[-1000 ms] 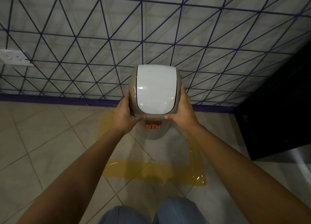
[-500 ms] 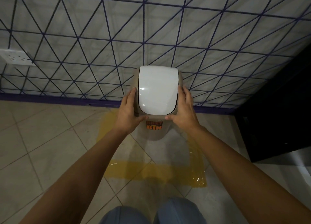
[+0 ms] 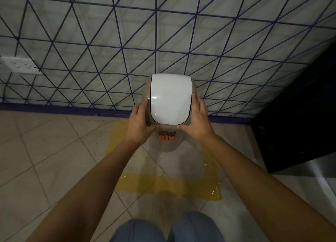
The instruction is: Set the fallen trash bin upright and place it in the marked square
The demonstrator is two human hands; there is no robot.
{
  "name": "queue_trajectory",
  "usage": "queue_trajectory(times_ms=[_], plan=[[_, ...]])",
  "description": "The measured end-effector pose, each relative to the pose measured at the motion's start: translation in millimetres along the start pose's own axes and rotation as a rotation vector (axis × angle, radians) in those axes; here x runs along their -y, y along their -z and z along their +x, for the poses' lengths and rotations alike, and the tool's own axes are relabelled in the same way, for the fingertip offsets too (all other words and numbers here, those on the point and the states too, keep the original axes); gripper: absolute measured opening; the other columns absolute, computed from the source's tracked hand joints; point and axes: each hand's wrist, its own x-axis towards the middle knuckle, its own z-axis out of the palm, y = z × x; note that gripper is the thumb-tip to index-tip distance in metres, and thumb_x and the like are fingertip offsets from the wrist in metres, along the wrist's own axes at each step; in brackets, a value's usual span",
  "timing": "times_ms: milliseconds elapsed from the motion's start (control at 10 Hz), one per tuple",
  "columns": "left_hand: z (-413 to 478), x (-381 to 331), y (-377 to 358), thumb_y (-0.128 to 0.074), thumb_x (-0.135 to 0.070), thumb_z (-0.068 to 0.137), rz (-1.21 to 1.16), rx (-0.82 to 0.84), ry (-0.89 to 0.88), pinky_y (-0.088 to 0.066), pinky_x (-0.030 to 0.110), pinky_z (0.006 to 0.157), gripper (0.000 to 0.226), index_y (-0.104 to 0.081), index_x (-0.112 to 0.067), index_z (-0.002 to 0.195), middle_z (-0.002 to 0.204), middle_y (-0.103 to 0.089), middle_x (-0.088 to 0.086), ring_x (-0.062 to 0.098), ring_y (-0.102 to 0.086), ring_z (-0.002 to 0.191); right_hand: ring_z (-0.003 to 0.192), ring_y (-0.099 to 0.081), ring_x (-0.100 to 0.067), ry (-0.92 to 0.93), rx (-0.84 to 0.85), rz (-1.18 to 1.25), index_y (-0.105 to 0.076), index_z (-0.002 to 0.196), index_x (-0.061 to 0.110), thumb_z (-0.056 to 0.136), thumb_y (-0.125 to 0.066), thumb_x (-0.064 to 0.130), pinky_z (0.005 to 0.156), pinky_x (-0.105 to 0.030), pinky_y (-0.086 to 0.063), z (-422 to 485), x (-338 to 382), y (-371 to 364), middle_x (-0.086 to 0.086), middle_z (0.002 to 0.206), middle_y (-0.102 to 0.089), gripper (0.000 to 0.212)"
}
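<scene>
Floor's yellow square [image 3: 163, 185] holds upright bin [image 3: 171, 100] between left hand [image 3: 140, 125] and right hand [image 3: 197, 121].

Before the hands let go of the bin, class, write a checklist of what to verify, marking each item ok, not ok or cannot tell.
1. Trash bin upright, white lid on top: ok.
2. Left hand and right hand hold its sides: ok.
3. Base inside the yellow tape square: ok at the near and side edges; far edge hidden.
4. Base resting flat on the floor: cannot tell.
5. Clear of the dark cabinet: ok.
</scene>
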Motion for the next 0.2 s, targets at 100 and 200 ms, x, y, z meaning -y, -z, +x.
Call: queue_trajectory(times_ms=[100,200], plan=[[-8.6,-14.2,9.3,-0.079,-0.018,0.071,0.021,0.008,-0.005,-0.037,0.042,0.107,0.088,-0.030,-0.017,0.144,0.144,-0.038,0.013,0.029,-0.036,0.134,0.145,-0.008,-0.029,-0.024,0.011,0.015,-0.002,0.151,0.018,0.065,-0.083,0.019,0.113,-0.048,-0.022,-7.4,11.3,10.0,-0.011,0.158,-0.007,0.118],[-17.3,-35.2,22.7,-0.077,-0.025,0.074,0.043,0.025,-0.022,-0.039,0.042,0.104,0.084,-0.033,-0.013,0.144,0.144,-0.040,0.014,0.030,-0.040,0.131,0.145,-0.005,-0.028,-0.052,0.024,0.032,-0.003,0.150,0.018,0.067,-0.082,0.024,0.114,-0.046,-0.021,-18.7,26.9,24.6,-0.010,0.158,-0.006,0.115]])
